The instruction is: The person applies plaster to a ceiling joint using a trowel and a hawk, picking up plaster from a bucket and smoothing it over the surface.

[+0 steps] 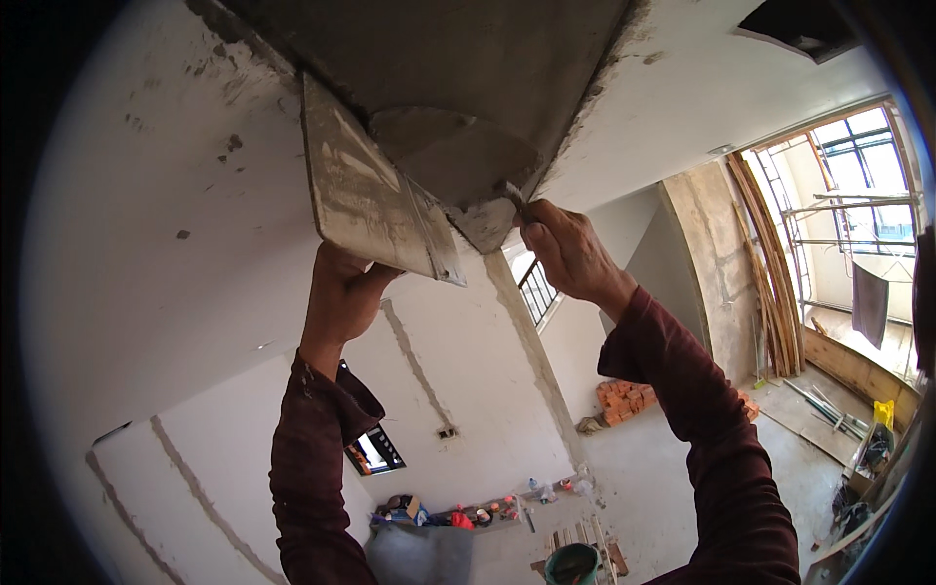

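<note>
Overhead, my left hand point(343, 297) grips a flat, mortar-smeared hawk board point(366, 180) from below, its handle hidden behind the plate. The board stands tilted, with its upper edge close to the left side of a dark grey mortar-covered beam point(439, 49). My right hand point(570, 249) is closed round a trowel point(511, 193), held up at the near end of the beam. A rounded grey shape lies against the mortar in front of the trowel's shank, and blade and mortar are hard to tell apart. Both forearms reach up in dark red sleeves.
White ceiling point(185, 185) borders the beam, with a dark opening at upper right. Below are stacked red bricks point(624, 400), a green bucket point(571, 564) and assorted items along the wall. Long planks point(765, 263) lean near scaffolding and a window at right.
</note>
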